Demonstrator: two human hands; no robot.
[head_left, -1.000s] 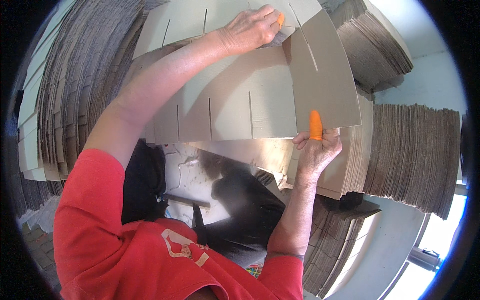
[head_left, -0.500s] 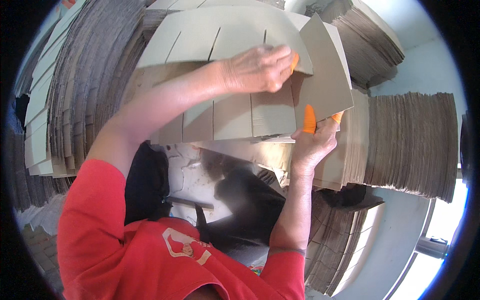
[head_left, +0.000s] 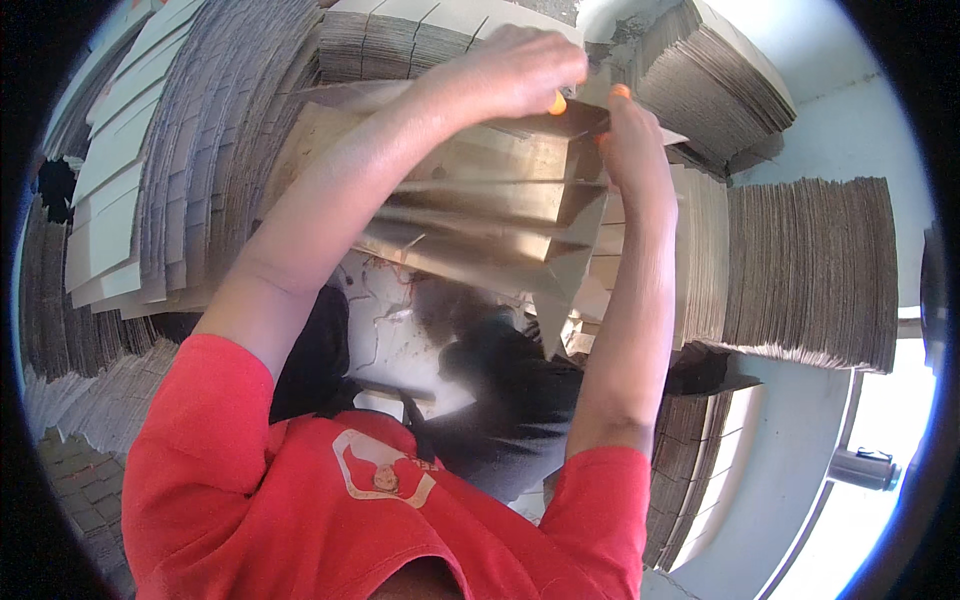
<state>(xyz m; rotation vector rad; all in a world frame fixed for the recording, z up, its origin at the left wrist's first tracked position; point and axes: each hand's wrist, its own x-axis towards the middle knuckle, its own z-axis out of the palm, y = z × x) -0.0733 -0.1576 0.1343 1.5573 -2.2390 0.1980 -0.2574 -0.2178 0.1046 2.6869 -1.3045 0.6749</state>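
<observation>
Several slotted grey-brown cardboard sheets (head_left: 490, 262) are lifted off the work surface between my two hands. They are tilted nearly edge-on and smeared by motion. My left hand (head_left: 515, 72) is at the upper middle, its fingers closed at the far edge of the sheets. An orange finger cover shows on its thumb. Close by on the right, my right hand (head_left: 635, 145) grips the sheets' right end, with orange covers on its fingertips. Parts of the fingers are hidden. Below the sheets, a bare wooden board (head_left: 318, 150) is exposed.
Tall stacks of slotted cardboard (head_left: 225, 140) crowd the left. Another cardboard stack (head_left: 370, 45) lies behind the board. To the right are an upright row of cardboard (head_left: 810, 275) and a bundle (head_left: 715, 85). A pale wall (head_left: 840, 140) stands beyond.
The cardboard sheets have come up off the board and tipped edge-on. My right hand has moved up and away from me; my left hand has risen slightly. The stack behind now shows.
</observation>
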